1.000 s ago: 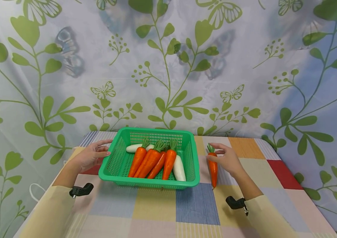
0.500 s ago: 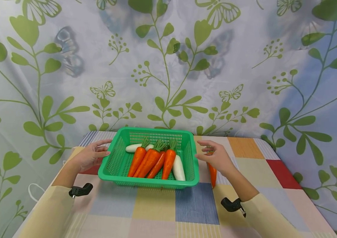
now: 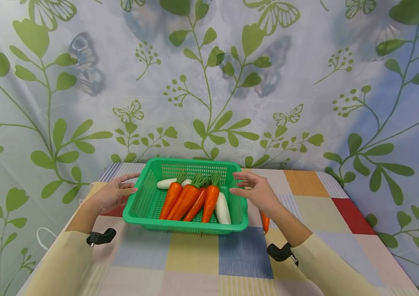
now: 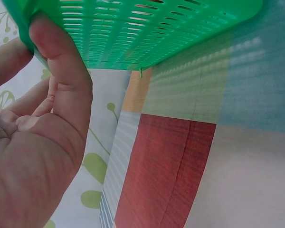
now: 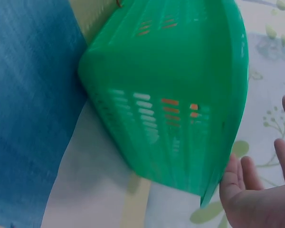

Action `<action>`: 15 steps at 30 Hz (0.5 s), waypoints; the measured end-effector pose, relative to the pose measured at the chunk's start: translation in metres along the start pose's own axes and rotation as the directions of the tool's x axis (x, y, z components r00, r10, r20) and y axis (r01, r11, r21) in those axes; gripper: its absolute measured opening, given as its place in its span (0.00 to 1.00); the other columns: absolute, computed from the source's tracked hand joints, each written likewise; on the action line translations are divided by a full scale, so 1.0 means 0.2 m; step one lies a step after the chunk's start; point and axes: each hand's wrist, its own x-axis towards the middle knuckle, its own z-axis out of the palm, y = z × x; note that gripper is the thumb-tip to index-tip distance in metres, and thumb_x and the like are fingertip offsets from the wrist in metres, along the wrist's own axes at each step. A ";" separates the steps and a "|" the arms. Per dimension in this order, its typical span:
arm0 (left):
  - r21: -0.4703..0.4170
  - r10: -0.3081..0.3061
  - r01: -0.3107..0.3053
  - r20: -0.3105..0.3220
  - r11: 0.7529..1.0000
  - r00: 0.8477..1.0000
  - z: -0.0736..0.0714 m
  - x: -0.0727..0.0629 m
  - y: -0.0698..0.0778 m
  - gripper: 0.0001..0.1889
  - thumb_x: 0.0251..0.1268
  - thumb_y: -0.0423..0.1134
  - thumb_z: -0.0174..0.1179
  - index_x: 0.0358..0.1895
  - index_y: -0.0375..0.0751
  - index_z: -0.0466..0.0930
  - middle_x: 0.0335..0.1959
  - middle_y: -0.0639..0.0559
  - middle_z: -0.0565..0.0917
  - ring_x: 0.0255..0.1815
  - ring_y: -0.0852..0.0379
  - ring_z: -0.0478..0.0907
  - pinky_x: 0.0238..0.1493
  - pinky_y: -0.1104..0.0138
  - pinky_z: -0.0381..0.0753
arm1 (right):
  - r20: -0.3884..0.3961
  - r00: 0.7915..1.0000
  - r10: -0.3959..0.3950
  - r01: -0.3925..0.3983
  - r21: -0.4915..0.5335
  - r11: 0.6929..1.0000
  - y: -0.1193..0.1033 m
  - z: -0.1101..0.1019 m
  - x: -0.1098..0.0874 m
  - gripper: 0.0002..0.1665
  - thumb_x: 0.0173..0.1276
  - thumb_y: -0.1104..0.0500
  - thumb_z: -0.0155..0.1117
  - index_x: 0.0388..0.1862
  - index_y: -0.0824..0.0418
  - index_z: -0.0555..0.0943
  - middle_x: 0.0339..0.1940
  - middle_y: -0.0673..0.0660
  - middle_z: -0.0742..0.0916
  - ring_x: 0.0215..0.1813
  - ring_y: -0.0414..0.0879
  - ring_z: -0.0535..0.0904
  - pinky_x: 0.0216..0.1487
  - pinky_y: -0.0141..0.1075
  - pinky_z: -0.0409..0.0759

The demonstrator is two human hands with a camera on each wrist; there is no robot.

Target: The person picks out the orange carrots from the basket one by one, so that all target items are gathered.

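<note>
A green plastic basket (image 3: 150,227) sits on the table with several orange carrots (image 3: 184,203) and white radishes (image 3: 222,209) inside. My left hand (image 3: 111,196) is at the basket's left rim, thumb and index finger spread apart. In the left wrist view the thumb (image 4: 61,61) overlaps the rim. At the right rim, my right hand (image 3: 257,191) reaches over the edge with loosely spread fingers. In the right wrist view its fingertips (image 5: 232,166) lie right at the rim. A lone carrot (image 3: 266,222) lies on the table, mostly hidden behind the right hand and wrist.
A patchwork cloth (image 3: 191,255) covers the table. Right behind the basket hangs a leaf-and-butterfly curtain (image 3: 209,82). Each wrist carries a black camera mount, one on the left (image 3: 101,237) and one on the right (image 3: 281,252). A white cable (image 3: 44,236) hangs at the left.
My right hand has left the lone carrot and moved left to the basket's right rim. That carrot stays on the table. The left hand and the basket keep their places.
</note>
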 end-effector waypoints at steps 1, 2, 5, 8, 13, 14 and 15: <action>-0.001 -0.002 0.002 -0.002 1.000 1.000 0.00 0.00 0.00 0.42 0.74 0.39 0.62 0.84 0.44 0.47 0.47 0.55 0.79 0.48 0.60 0.85 0.52 0.63 0.88 | 0.009 1.000 0.008 -0.008 0.014 1.000 -0.01 0.01 0.01 0.35 0.65 0.52 0.76 0.70 0.53 0.77 0.72 0.59 0.78 0.71 0.60 0.75 0.69 0.53 0.78; -0.002 -0.002 0.002 -0.002 1.000 1.000 0.00 0.00 0.00 0.42 0.74 0.39 0.62 0.84 0.44 0.47 0.47 0.55 0.80 0.48 0.59 0.85 0.52 0.63 0.88 | 0.018 1.000 0.020 -0.020 0.039 0.999 -0.01 0.02 0.01 0.35 0.65 0.52 0.76 0.71 0.53 0.76 0.72 0.59 0.78 0.72 0.60 0.75 0.70 0.54 0.77; -0.006 -0.006 0.006 -0.011 1.000 1.000 0.00 0.01 0.00 0.42 0.74 0.39 0.62 0.83 0.45 0.48 0.46 0.55 0.81 0.47 0.59 0.85 0.51 0.64 0.88 | 0.042 0.997 0.063 -0.067 0.107 0.992 -0.04 0.04 0.02 0.35 0.67 0.55 0.74 0.72 0.53 0.75 0.73 0.59 0.77 0.72 0.58 0.75 0.73 0.55 0.73; -0.006 -0.009 0.009 -0.015 1.000 1.000 0.00 0.01 -0.01 0.41 0.74 0.38 0.62 0.83 0.45 0.48 0.44 0.56 0.81 0.46 0.59 0.85 0.50 0.65 0.88 | 0.055 0.995 0.084 -0.092 0.153 0.984 -0.07 0.08 0.03 0.35 0.68 0.57 0.73 0.73 0.55 0.74 0.75 0.63 0.75 0.74 0.60 0.72 0.75 0.55 0.71; -0.005 -0.014 0.014 -0.016 1.000 1.000 0.00 0.01 -0.01 0.41 0.75 0.38 0.61 0.83 0.45 0.48 0.44 0.56 0.81 0.45 0.59 0.86 0.50 0.64 0.88 | 0.063 0.990 0.123 -0.131 0.153 0.979 -0.08 0.14 0.05 0.36 0.67 0.57 0.74 0.73 0.52 0.75 0.76 0.64 0.73 0.75 0.61 0.70 0.75 0.56 0.70; -0.004 -0.013 0.013 -0.013 1.000 1.000 0.00 0.01 -0.01 0.41 0.75 0.38 0.60 0.83 0.45 0.47 0.44 0.56 0.81 0.45 0.59 0.86 0.50 0.64 0.89 | 0.064 0.989 0.130 -0.138 0.149 0.979 -0.09 0.15 0.06 0.36 0.66 0.57 0.74 0.73 0.52 0.75 0.76 0.64 0.73 0.76 0.61 0.69 0.75 0.56 0.69; -0.005 -0.012 0.012 -0.011 1.000 1.000 0.00 0.01 -0.01 0.41 0.75 0.38 0.60 0.83 0.45 0.47 0.44 0.56 0.81 0.46 0.59 0.86 0.50 0.63 0.89 | 0.062 0.988 0.138 -0.146 0.143 0.979 -0.09 0.16 0.06 0.36 0.66 0.57 0.75 0.73 0.52 0.75 0.77 0.64 0.73 0.76 0.61 0.69 0.76 0.56 0.69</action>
